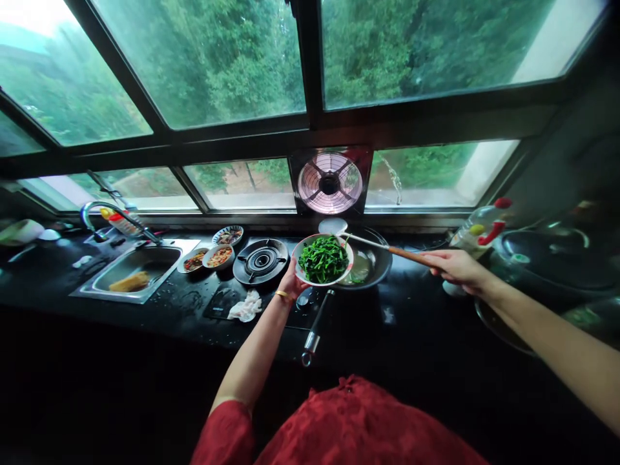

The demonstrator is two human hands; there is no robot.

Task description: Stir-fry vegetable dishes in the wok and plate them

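Observation:
My left hand grips the rim of a white bowl with its fingers around the left side. Chopped-looking green leafy vegetables are heaped in it. The bowl hangs over the left part of a dark wok, where some liquid and a few green bits show. My right hand is closed round the wooden handle of a long metal cooking utensil. The utensil's metal shaft reaches left to the bowl's upper right edge; its head is hidden behind the greens. The wok's black handle points toward me.
Left of the wok is a bare gas burner, with bowls of food beside it. A crumpled white cloth lies in front. Farther left is a sink with a curved faucet. Plastic bottles stand at right, a fan behind.

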